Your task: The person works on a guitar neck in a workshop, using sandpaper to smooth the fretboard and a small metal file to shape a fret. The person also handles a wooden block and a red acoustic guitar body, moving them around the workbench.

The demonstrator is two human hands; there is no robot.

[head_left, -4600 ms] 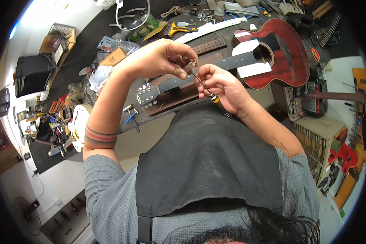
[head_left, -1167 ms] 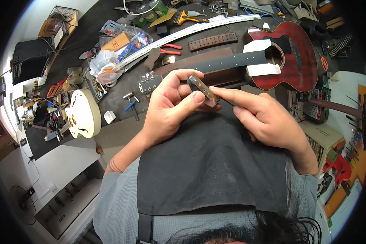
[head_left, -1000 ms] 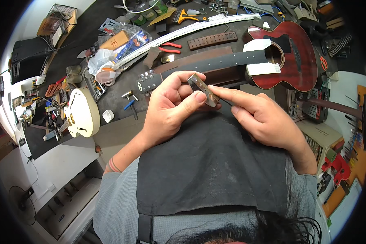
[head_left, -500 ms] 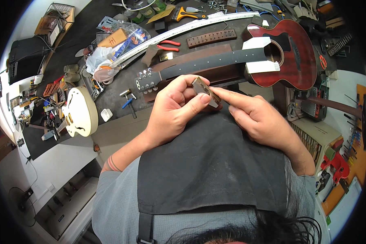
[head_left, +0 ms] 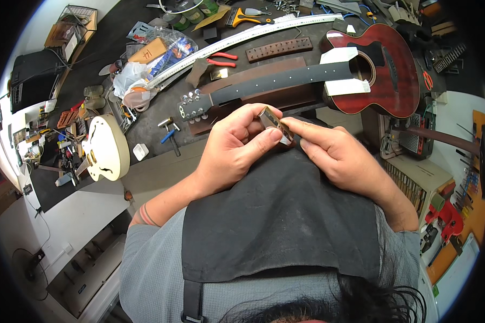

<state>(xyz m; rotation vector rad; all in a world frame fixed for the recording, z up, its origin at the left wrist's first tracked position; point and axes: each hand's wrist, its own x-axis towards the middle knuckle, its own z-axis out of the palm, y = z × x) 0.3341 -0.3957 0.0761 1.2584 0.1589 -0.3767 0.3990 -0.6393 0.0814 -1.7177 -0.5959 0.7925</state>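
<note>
In front of my chest, over the black apron (head_left: 285, 215), I hold a small oblong block (head_left: 275, 125) with brass-coloured edges and a pale metal face. My left hand (head_left: 234, 141) is closed on it, the thumb laid across its face and the fingers behind. My right hand (head_left: 334, 151) reaches in from the other side with its index finger stretched against the block's edge. The other right fingers are curled, and what lies between them and the thumb is hidden. Just beyond, the dark guitar neck (head_left: 275, 82) runs across the bench.
A red acoustic guitar body (head_left: 382, 81) lies at the right, white sheets beside its fingerboard. A hammer (head_left: 171, 137), red-handled pliers (head_left: 221, 60), a pinned wooden block (head_left: 279, 50) and a long ruler (head_left: 242, 39) lie on the bench. Leftward are a cream guitar (head_left: 108, 148) and a white cup (head_left: 140, 152).
Both hands and the block have shifted slightly, the block a little to the right and toward me. The block has turned a bit in my fingers; my grip looks much the same.
</note>
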